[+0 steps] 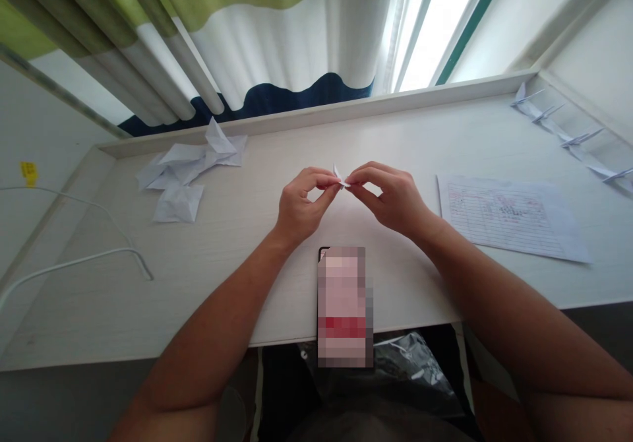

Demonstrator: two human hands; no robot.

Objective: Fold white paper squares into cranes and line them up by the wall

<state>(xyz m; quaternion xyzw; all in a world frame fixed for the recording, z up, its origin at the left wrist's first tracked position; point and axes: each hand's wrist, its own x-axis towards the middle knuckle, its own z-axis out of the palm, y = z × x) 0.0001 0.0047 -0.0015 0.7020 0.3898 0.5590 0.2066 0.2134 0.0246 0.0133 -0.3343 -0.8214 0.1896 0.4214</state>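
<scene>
A small piece of folded white paper (337, 173) is held up over the middle of the white desk, one thin point of it standing upward. My left hand (302, 204) pinches it from the left between thumb and forefinger. From the right, my right hand (393, 194) pinches its other side with thumb and fingertips. The fingertips of both hands nearly meet and hide most of the folds. Below the hands lies a phone (343, 303), its screen blurred out, reaching over the desk's front edge.
Several folded white papers (180, 165) lie in a heap at the back left. Written sheets (509, 218) rest at the right, with a row of folded paper pieces (564, 135) behind them. A white cable (99, 255) crosses the left side. Curtains (297, 39) hang behind the desk (237, 257).
</scene>
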